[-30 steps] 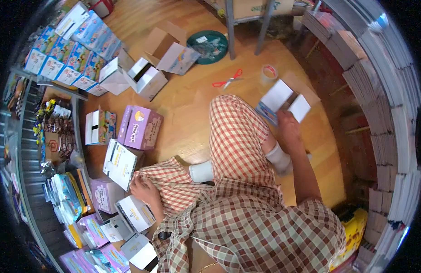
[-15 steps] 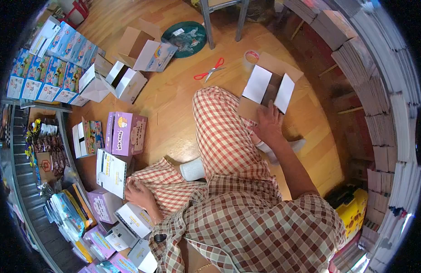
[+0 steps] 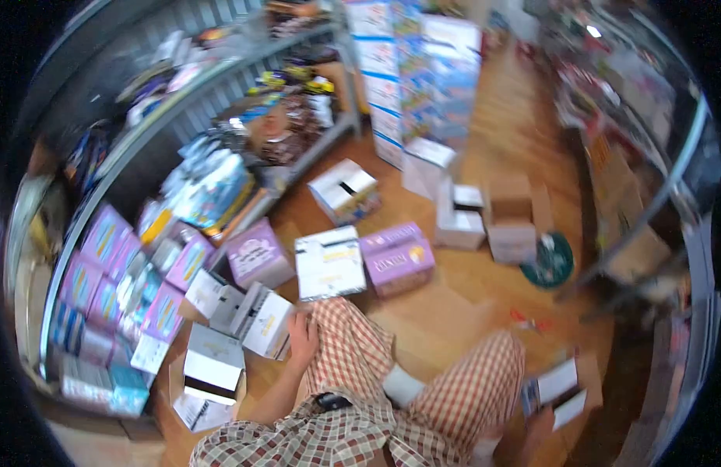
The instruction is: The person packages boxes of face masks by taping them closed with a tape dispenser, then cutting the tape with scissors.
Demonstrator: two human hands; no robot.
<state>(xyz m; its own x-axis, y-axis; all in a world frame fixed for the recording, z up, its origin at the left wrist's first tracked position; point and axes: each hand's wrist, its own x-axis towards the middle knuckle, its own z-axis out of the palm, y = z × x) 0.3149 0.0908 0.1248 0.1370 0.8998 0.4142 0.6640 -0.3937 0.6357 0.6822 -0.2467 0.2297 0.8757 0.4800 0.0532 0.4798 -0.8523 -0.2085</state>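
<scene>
The view is smeared by motion. My left hand [image 3: 302, 339] rests on the checked trouser leg [image 3: 341, 342], beside a white box [image 3: 268, 321] on its left; its fingers look loosely extended, with nothing visible in them. At the lower right, my right hand [image 3: 538, 430] is at the near edge of an open cardboard box [image 3: 586, 379] with white inner flaps. Blur hides how its fingers are set. A dark bluish patch at that box's left side is too blurred to name. Ahead of my left leg lie a closed white box [image 3: 330, 263] and a purple box [image 3: 398, 261].
Red-handled scissors [image 3: 529, 321] lie on the wooden floor near a green round tray [image 3: 549, 263]. Open boxes [image 3: 511, 243] stand beyond. Left are a metal shelf [image 3: 197, 109] with packets and several purple boxes [image 3: 259, 253]. A metal-legged stand [image 3: 648, 214] is at right.
The camera has swung left, so the shelf and purple boxes fill more of the view. My right hand stays by the open box; my left hand stays at my left leg.
</scene>
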